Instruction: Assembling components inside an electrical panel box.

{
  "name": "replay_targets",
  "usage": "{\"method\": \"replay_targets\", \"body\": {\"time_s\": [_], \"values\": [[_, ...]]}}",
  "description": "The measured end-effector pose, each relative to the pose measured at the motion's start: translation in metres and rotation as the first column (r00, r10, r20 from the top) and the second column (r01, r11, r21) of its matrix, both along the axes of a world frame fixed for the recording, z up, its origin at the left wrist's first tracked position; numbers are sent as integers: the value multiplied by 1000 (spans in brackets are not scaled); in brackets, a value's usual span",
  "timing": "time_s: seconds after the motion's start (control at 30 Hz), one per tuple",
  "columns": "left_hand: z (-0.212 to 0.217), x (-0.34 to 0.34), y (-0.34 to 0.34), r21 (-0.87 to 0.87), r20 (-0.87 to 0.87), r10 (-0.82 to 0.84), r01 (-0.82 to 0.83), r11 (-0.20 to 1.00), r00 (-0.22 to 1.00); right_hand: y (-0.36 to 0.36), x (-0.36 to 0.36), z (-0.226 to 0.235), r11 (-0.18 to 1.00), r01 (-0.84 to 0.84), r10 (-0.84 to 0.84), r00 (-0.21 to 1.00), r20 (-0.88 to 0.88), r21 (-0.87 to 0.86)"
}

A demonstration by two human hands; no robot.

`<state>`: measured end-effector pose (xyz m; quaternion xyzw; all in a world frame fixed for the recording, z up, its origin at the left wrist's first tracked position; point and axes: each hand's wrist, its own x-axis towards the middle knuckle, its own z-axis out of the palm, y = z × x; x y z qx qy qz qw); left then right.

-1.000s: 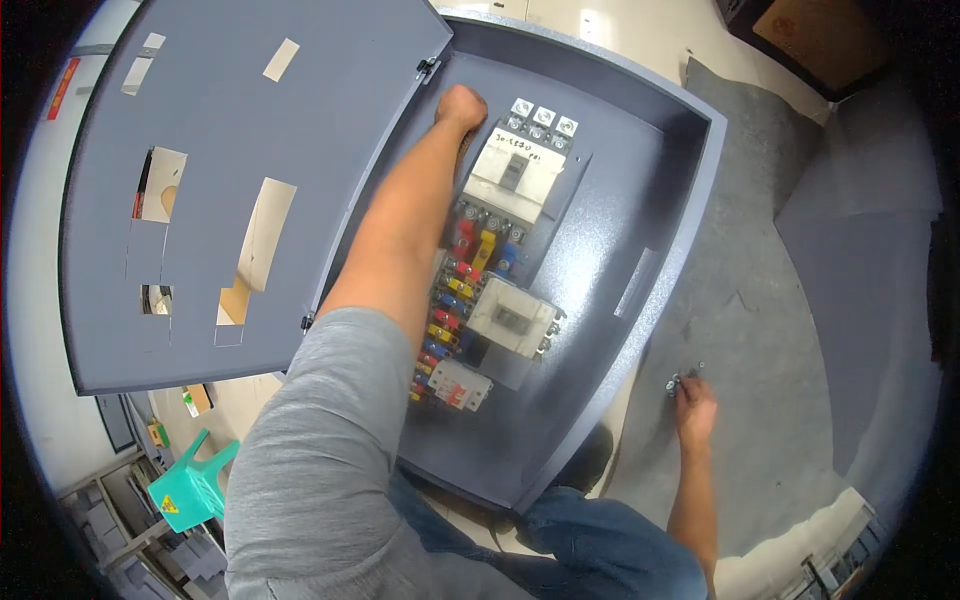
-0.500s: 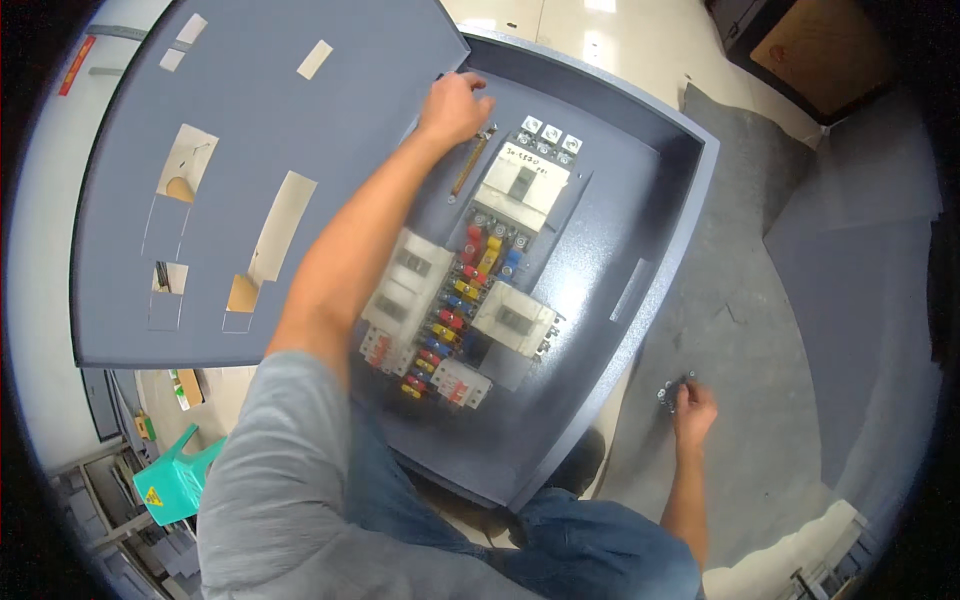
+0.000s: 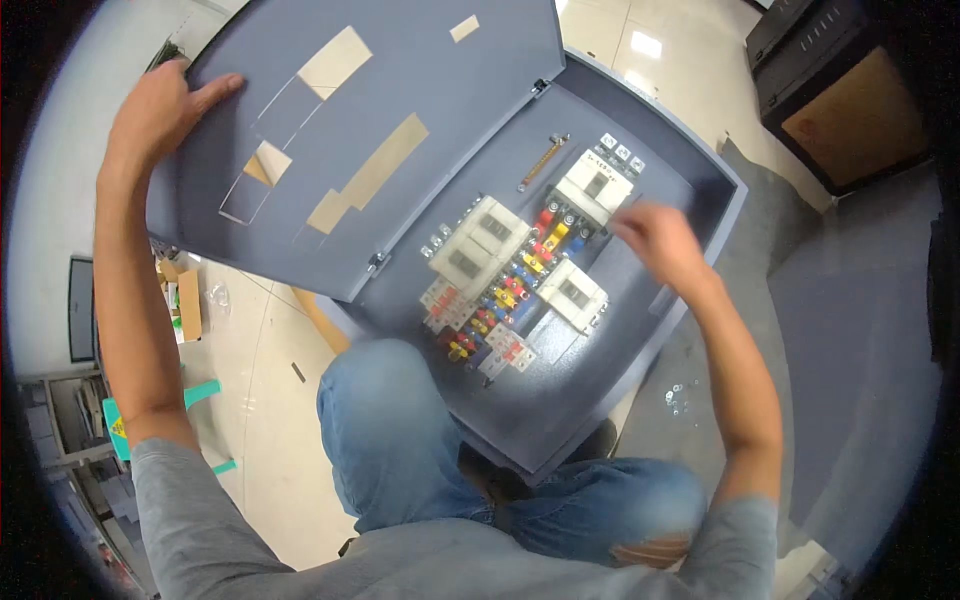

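Observation:
A grey metal electrical box [image 3: 670, 165] lies open before me, its door [image 3: 470, 100] swung out to the left on black hinges [image 3: 376, 262]. My left hand [image 3: 160, 110] grips the door's outer edge, thumb on the inner face and fingers hidden behind. Blurred by motion, my right hand [image 3: 660, 245] hovers beside the upper circuit breaker [image 3: 592, 190], fingers pinched; what they hold cannot be made out. Inside are more white breakers [image 3: 573, 293], red, yellow and blue sleeved busbars [image 3: 510, 292] and a brass bar [image 3: 543, 163].
Small metal washers [image 3: 678, 398] lie on the dark mat [image 3: 745, 320] to my right. Behind stands a black cabinet [image 3: 850, 120]. At left are a green stool [image 3: 200, 392], a cardboard box [image 3: 188, 300] and shelving. My knees are close to the box's near edge.
My left hand has gone from inside the box near the hinge to the door's outer edge. My right hand has left the washers on the mat and come over the box.

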<state>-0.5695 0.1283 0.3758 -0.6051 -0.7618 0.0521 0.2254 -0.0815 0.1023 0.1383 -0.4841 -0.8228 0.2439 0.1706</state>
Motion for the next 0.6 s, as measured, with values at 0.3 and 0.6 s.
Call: {"method": "replay_targets", "body": {"time_s": [0.3, 0.6], "values": [[3, -23, -1, -109, 692, -185, 354, 929, 698, 127, -137, -129, 975, -222, 190, 790, 583, -17], [2, -19, 2, -73, 701, -207, 358, 931, 683, 133, -180, -182, 989, -142, 132, 698, 704, -44]]}}
